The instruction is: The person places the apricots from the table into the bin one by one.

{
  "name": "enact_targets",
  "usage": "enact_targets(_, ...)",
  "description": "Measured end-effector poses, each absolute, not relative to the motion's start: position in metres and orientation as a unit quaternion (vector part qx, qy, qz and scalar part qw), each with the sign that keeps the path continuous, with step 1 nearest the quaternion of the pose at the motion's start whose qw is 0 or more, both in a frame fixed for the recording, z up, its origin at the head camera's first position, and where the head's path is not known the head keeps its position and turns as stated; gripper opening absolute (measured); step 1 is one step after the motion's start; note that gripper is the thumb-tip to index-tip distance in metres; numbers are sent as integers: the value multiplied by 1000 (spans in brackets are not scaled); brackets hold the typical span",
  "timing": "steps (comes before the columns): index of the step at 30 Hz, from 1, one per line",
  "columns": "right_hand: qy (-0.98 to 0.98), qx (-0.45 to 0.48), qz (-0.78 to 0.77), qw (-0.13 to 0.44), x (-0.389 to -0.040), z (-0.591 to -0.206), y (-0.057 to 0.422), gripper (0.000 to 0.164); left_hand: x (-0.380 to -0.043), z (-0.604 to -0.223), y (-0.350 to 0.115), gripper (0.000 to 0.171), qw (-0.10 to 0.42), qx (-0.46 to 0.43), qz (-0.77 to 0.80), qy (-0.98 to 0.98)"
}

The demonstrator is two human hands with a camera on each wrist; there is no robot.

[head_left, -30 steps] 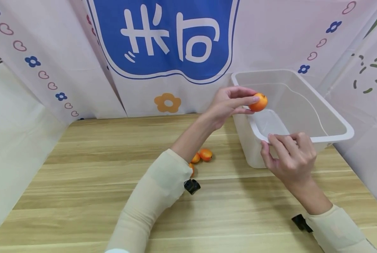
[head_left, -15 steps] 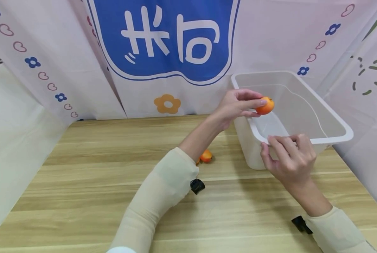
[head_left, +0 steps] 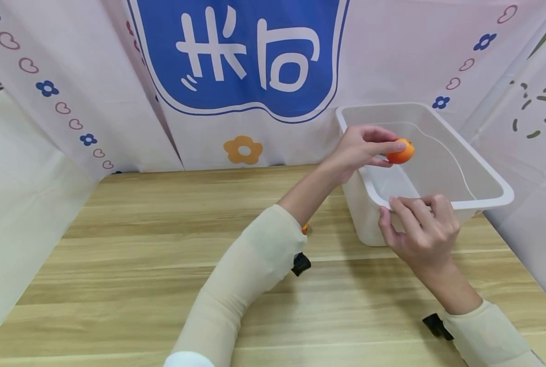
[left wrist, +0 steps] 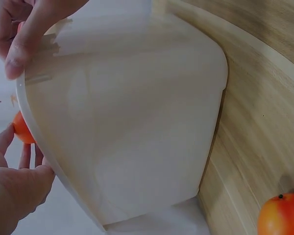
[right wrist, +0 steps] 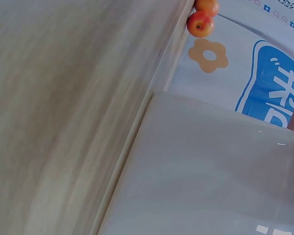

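In the head view my left hand (head_left: 362, 149) reaches over the left rim of a white plastic bin (head_left: 364, 224). Between thumb and fingertips it pinches a small orange fruit (head_left: 402, 153) with a dark stem end, above the bin's inside. My right hand (head_left: 421, 229) grips the near rim, thumb outside and fingers curled over the edge. In the left wrist view the bin's wall fills the middle, the held fruit (left wrist: 23, 128) showing just past its rim. The right wrist view shows mostly the bin's outer wall (right wrist: 206, 181).
Loose orange-red fruits (right wrist: 201, 24) lie on the wooden table (head_left: 131, 265), left of the bin; in the head view my left forearm mostly hides them. A printed cloth (head_left: 291, 137) hangs behind, close to the bin's back. Another cloth (head_left: 529, 168) hangs at the right.
My left hand has carried the fruit rightward, farther over the bin. Its forearm now covers more of the fruits on the table. My right hand stays on the rim.
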State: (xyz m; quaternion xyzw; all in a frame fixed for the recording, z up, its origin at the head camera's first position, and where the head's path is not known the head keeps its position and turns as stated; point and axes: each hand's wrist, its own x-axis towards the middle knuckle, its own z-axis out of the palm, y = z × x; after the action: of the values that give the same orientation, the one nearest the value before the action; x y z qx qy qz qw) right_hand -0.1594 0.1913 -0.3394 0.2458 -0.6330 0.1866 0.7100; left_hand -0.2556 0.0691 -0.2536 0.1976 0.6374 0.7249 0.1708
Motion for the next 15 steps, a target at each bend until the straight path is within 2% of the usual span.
enact_targets(15, -631, 242, 189, 712, -160, -340, 191, 36, -250, -248, 92, 24, 159, 192, 705, 664)
